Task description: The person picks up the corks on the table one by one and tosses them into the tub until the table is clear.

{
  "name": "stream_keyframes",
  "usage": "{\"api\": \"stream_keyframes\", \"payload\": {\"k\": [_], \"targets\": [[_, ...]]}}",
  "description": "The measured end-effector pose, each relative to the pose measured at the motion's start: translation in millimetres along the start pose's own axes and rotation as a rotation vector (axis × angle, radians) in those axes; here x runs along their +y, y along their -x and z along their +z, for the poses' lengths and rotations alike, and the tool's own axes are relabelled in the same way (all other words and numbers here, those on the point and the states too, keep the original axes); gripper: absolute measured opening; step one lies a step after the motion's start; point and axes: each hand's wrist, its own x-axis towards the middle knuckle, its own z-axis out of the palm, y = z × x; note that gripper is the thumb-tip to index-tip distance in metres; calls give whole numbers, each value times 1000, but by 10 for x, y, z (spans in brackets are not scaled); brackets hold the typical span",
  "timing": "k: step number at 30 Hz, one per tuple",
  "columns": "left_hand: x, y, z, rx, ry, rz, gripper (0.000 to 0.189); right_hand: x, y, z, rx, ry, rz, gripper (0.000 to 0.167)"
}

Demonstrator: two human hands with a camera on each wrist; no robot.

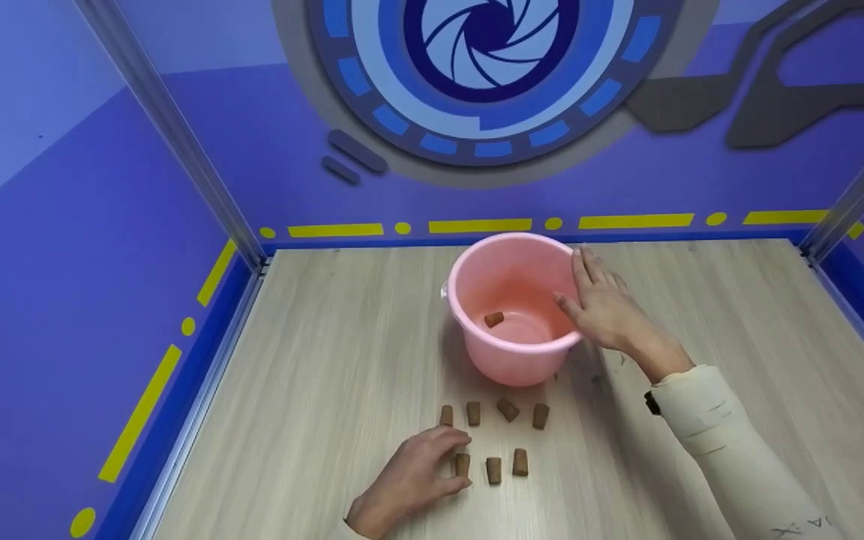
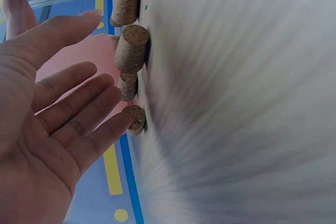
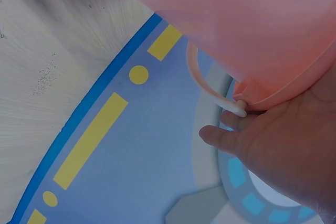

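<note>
Reading the head view first: left hand curves in a wide, loose C around a brown, stubby cylindrical cork on the pale wood-grain counter, gripping nothing. Six other brown corks lie near it in two rows; one more sits inside the pink, round plastic bucket just beyond. Right hand pinches the bucket's right rim, thumb inside, fingers outside. Cork should be light, firm with slight give, dry and grippy, not fragile; best pinched across its round sides at mid-length. Lies on its side, long axis roughly person-to-bucket; one in the far row is askew. Bucket mouth faces up; likely light, smooth, a bit flexible, so rim is a sensible hold.

Left wrist view: fingers nearly straight, thumb well apart, palm bare. Corks overlap here, can't tell if a fingertip touches one. Round ends face the camera.

Right wrist view: fingers outside, under the rim, beside the hinge of a pale pink, curved plastic handle, which hangs down.
</note>
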Motion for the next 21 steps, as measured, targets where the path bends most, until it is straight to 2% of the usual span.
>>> {"api": "stream_keyframes", "payload": {"k": [4, 9, 21], "targets": [[2, -6, 20, -32, -33, 4, 45, 2, 2, 0, -3, 1, -2, 82], [-8, -9, 45, -41, -75, 18, 45, 4, -1, -1, -7, 3, 0, 83], [-19, -8, 82, -57, -75, 32, 42, 5, 4, -3, 2, 4, -11, 85]]}}
